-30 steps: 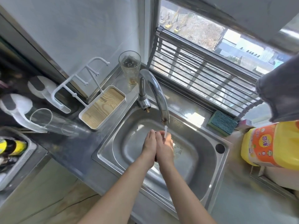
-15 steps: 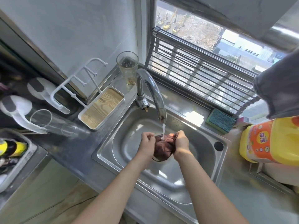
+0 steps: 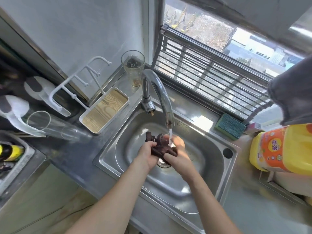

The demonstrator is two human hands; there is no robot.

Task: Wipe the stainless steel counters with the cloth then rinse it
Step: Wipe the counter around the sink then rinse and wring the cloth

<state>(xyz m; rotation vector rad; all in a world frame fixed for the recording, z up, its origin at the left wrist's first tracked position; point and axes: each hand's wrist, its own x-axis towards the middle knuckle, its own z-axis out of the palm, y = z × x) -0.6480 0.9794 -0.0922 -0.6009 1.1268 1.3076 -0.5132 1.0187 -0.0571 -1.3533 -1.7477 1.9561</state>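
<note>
A dark maroon cloth (image 3: 160, 146) is bunched up over the middle of the steel sink (image 3: 211, 168). My left hand (image 3: 146, 153) grips its left side. My right hand (image 3: 177, 152) holds its right side, fingers blurred under the water. A thin stream of water (image 3: 170, 135) runs from the curved chrome tap (image 3: 162, 97) onto the cloth. The stainless steel counter (image 3: 263, 215) surrounds the sink.
A green sponge (image 3: 230, 126) lies behind the sink. A yellow detergent jug (image 3: 280, 148) stands at the right, a grey towel (image 3: 292, 95) hanging above it. A drinking glass (image 3: 133, 67), a white tray with rack (image 3: 104, 110) and a lying glass (image 3: 50, 126) sit left.
My hands went from pressed together under the tap to pulling the wet cloth apart, and now they bunch and rub it under the stream, a little lower in the sink.
</note>
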